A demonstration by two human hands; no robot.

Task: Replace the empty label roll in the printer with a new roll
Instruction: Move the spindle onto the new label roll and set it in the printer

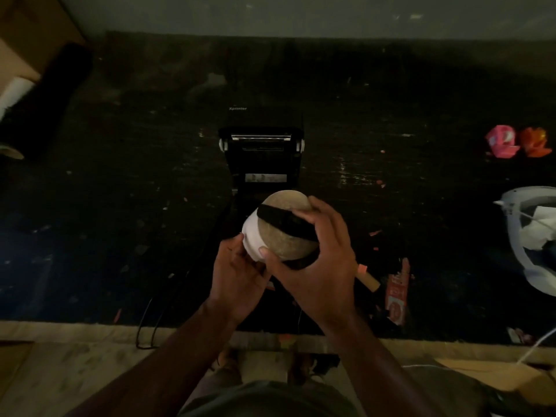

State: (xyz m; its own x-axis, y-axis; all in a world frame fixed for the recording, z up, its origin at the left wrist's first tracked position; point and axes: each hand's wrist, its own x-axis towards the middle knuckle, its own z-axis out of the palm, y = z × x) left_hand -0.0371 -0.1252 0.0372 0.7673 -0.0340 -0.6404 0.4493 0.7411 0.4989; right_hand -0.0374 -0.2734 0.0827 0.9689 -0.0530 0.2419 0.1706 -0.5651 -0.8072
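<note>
A new label roll (278, 231), white on its side with a brown face crossed by a black bar, is held above the open black printer (261, 158). My right hand (319, 260) grips the roll from the right, fingers over its top and thumb on its face. My left hand (237, 272) holds it from below left, fingers against the white paper. The printer's lid stands open toward the wall, its inside bay dark and partly hidden behind the roll. A cardboard core (368, 279) lies on the table just right of my right hand.
The dark, scuffed table (120, 191) holds pink and orange wrappers (517, 142) at the far right, a white bin (529, 236) with paper at the right edge, and a red packet (397, 296). A cardboard box (27, 40) stands far left. Cables (150, 323) hang over the front edge.
</note>
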